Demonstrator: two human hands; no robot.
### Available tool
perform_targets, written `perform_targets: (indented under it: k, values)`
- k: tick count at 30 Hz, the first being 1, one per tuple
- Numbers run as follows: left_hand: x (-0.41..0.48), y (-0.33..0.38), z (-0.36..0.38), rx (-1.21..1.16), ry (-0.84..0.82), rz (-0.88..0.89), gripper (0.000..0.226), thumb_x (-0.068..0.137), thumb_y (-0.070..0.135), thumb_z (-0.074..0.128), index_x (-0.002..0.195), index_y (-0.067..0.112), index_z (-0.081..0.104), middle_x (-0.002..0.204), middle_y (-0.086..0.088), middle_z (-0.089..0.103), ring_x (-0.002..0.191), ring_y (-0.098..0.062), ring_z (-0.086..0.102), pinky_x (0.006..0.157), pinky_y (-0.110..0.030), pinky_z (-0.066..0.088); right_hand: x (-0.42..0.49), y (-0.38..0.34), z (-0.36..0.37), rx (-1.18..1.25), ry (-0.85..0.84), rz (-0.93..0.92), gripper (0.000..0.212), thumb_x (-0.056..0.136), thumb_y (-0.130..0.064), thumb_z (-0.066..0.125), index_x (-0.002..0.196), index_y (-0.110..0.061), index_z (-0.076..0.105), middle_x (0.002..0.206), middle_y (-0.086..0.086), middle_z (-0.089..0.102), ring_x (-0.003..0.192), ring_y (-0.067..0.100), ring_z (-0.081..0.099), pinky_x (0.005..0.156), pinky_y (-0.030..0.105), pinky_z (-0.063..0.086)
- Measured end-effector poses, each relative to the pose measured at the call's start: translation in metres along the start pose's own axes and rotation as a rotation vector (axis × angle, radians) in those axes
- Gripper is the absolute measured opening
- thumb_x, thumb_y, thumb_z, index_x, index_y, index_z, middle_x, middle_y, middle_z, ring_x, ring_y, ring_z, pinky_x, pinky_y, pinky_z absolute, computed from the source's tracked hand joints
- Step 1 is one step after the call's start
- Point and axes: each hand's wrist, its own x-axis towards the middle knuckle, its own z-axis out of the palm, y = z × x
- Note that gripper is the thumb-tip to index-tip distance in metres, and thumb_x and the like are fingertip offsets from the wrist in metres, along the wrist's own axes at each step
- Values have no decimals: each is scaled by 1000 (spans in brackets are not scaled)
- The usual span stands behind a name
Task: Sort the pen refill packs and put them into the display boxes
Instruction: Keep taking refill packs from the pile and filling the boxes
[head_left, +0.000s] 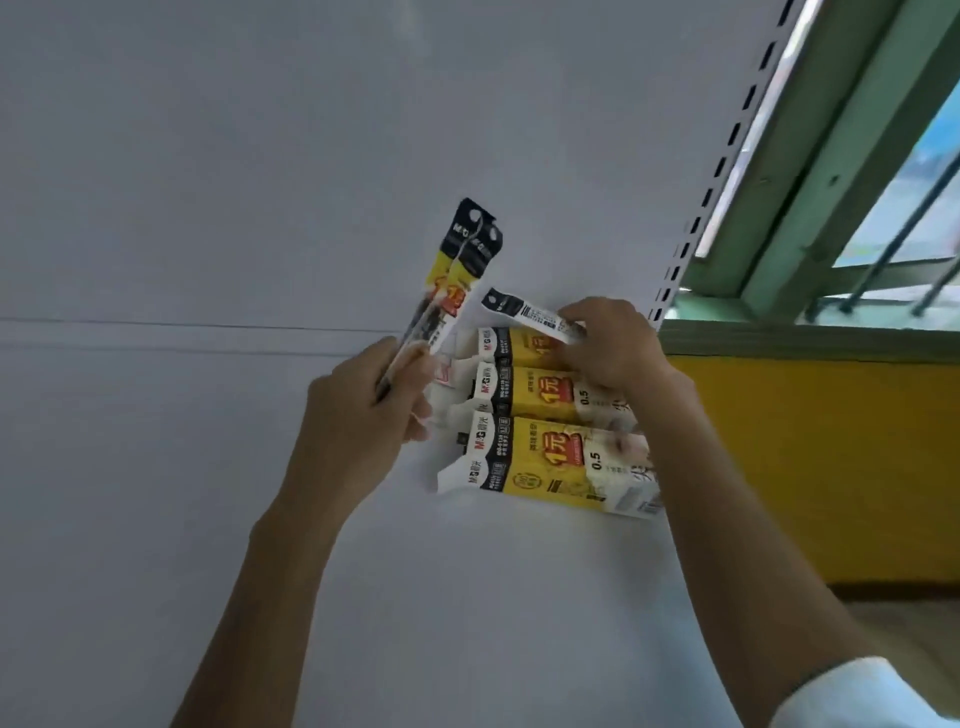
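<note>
right sleeve (857, 691): white, cut off at the bottom corner.
shelf (467, 597): white, carried all three boxes.
nearest display box (550, 462): lay flat, long axis left-right, white-and-black header end to the left, yellow band mid-length. Right end hidden behind the right forearm. "0.5" legible, smaller print not.
left hand (363, 405): fingers curled round the lower ends of two refill packs (452, 275), just left of the boxes. Those ends hidden in the grip.
middle display box (535, 392): same heading, touching the nearest box. Right part under the right hand.
right hand (613, 348): fingertips pinched a single refill pack (519, 309) at its right end, which the fingers covered.
far display box (519, 345): same heading, mostly covered. Contents of all three boxes could not be made out.
single refill pack: over the far box, long axis left-right, black hang-hole end pointing left, barcode side up.
two refill packs: overlapping, long axis near upright, tops leaning right, black hang-hole ends up.
back panel (311, 156): plain white.
slotted upright (727, 171): right edge of the panel.
window frame (810, 171): green, above a yellow wall (810, 441).
</note>
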Motion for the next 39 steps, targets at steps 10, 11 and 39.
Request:
perform_targets:
  k: [10,11,39]
  values:
    - [1,13,28,-50,145,-165,27,90,38,47,79,14,55,53,8,53,48,-5,45,50,-24,37,25,4,-8,51,-247,-145,34,70,-22,72,102,-15,65,97,1,58,89,20,58,82,39,51]
    - [0,14,26,-44,167,-151,25,89,38,49,78,16,56,53,8,56,45,-2,45,48,-23,37,24,1,-13,65,-203,-177,34,69,-23,72,101,-17,65,97,1,55,90,20,57,82,39,50]
    - [-72,78,-33,-534,114,-121,10,85,4,59,77,11,57,52,3,52,32,-4,44,33,-13,29,-185,-61,-25,888,-33,-138,50,57,-54,76,99,-29,67,98,-13,69,95,5,63,85,37,52]
